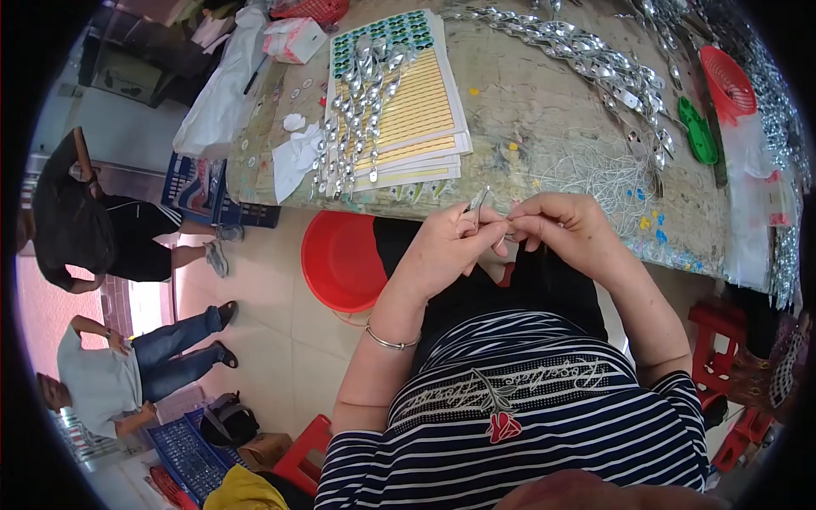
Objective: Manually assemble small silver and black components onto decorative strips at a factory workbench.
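My left hand (pixel 453 244) is closed, with a small shiny silver piece (pixel 479 201) sticking up between its fingers; its exact kind is unclear. Pinched fingers of my right hand (pixel 568 228) meet the left fingertips just off the table's near edge. Whatever lies between the right fingertips is too small to make out. Beyond my left hand, strands of twisted silver foil (pixel 361 115) rest across a stack of printed sheets (pixel 433 93). A loose heap of thin white strings (pixel 595 178) lies on the table beyond my right hand.
More twisted silver strips (pixel 586 55) spread over the far right of the worktable (pixel 501 110). A green tool-like object (pixel 698 132) and a red basket (pixel 728 82) are at the right. Below the table edge stands a red bucket (pixel 340 262). Two people are at the left.
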A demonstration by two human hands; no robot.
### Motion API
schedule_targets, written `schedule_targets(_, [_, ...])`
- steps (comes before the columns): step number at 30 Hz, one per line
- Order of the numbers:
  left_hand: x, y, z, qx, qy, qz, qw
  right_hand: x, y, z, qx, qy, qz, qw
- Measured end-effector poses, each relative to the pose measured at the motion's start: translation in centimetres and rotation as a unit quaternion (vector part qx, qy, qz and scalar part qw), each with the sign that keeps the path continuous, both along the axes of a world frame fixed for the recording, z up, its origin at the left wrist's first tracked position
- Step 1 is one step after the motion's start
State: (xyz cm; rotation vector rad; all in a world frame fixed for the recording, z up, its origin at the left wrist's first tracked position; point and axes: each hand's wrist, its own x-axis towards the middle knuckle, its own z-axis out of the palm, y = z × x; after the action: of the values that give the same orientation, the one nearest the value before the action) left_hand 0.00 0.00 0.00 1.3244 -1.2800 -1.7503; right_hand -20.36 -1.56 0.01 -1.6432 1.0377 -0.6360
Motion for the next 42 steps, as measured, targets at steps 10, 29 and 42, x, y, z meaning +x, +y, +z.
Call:
schedule_targets(10, [1.4,2.3,-0.6,0.001,0.016,0.059,0.998,-0.4,0.1,0.2,0.119,-0.124,-0.098,0.980])
schedule_targets(29, [1.4,2.4,-1.3,0.015,0.003,0.052,0.999,1.5,1.6,-0.2,0.028,0.014,0.015,0.999])
schedule_targets(42, [1.3,2.7,-3.0,-0.043,0.068,0.107,0.991,1.7,1.7,0.9,-0.053,-0.072,-0.120,0.989])
